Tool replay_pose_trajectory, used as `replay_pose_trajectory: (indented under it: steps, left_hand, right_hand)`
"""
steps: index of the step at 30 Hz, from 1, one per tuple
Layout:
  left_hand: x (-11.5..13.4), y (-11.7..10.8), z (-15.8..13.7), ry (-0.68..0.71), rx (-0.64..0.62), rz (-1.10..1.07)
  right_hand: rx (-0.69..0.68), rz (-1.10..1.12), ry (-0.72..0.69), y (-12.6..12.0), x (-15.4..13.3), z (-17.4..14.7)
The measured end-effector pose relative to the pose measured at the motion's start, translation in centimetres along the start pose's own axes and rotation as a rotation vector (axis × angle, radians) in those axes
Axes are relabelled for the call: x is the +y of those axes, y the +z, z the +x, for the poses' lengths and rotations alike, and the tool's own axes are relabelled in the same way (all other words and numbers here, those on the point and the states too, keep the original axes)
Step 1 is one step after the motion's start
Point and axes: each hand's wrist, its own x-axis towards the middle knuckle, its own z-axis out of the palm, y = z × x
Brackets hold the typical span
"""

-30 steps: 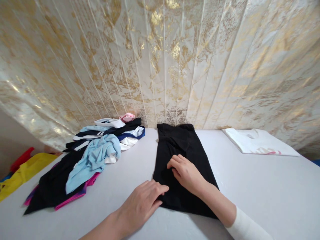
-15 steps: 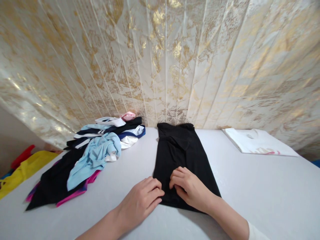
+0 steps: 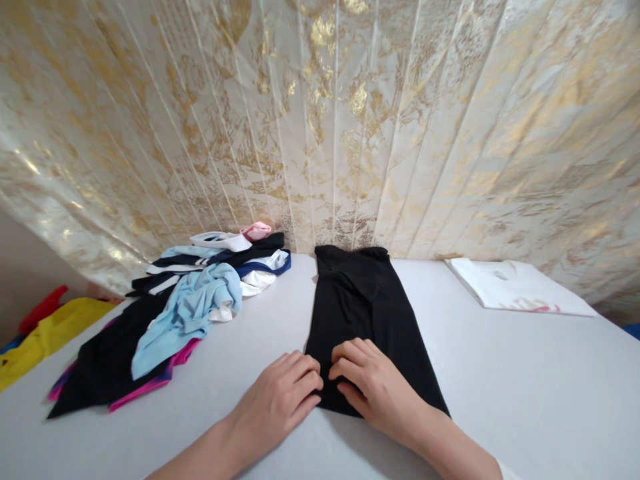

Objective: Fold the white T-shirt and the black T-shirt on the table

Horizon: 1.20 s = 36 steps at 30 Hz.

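A black folded garment [image 3: 365,313] lies lengthwise on the white table, its far end against the curtain. My left hand [image 3: 287,393] is at its near left corner, thumb and fingertips closed together on the cloth edge. Close by on the right, my right hand [image 3: 373,387] rests on the near part of the garment. Its fingers are bent, with a gap between thumb and forefinger and no cloth seen gripped between them. My right wrist and forearm cover part of the near edge.
A heap of mixed clothes with a light blue garment [image 3: 193,310] on top lies to the left. A folded white shirt [image 3: 520,283] is at the far right. Yellow cloth [image 3: 55,333] sits beyond the left table edge. A gold-patterned curtain [image 3: 330,133] hangs behind.
My right hand has moved slightly left and nearer my left hand. The garment's near edge has shifted a little beneath it. My left hand has barely moved.
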Motion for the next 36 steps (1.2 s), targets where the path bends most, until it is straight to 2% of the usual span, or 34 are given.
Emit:
replay_pose_trajectory:
  steps: [6, 12, 18, 29, 33, 36]
  left_hand:
    - [-0.3, -0.2, 0.0, 0.035, 0.028, 0.013]
    - [-0.5, 0.1, -0.3, 0.037, 0.079, 0.039]
    - [-0.6, 0.1, -0.2, 0.062, 0.058, 0.078]
    - [-0.7, 0.0, -0.4, 0.086, 0.032, 0.073]
    - [-0.6, -0.2, -0.2, 0.056, 0.040, 0.023]
    - [-0.6, -0.2, -0.2, 0.087, 0.041, -0.005]
  right_hand:
    - [0.036, -0.026, 0.067, 0.1, 0.2, 0.1]
    - [-0.012, 0.084, -0.079, -0.1, -0.8, -0.5]
    - [-0.022, 0.088, -0.025, 0.2, -0.2, -0.5]
    - [-0.137, 0.029, 0.014, -1.5, -1.3, -1.2]
    - [-0.107, -0.052, -0.048, -0.7, -1.0, -1.4]
    - [-0.071, -0.110, -0.106, -0.3, -0.9, -1.5]
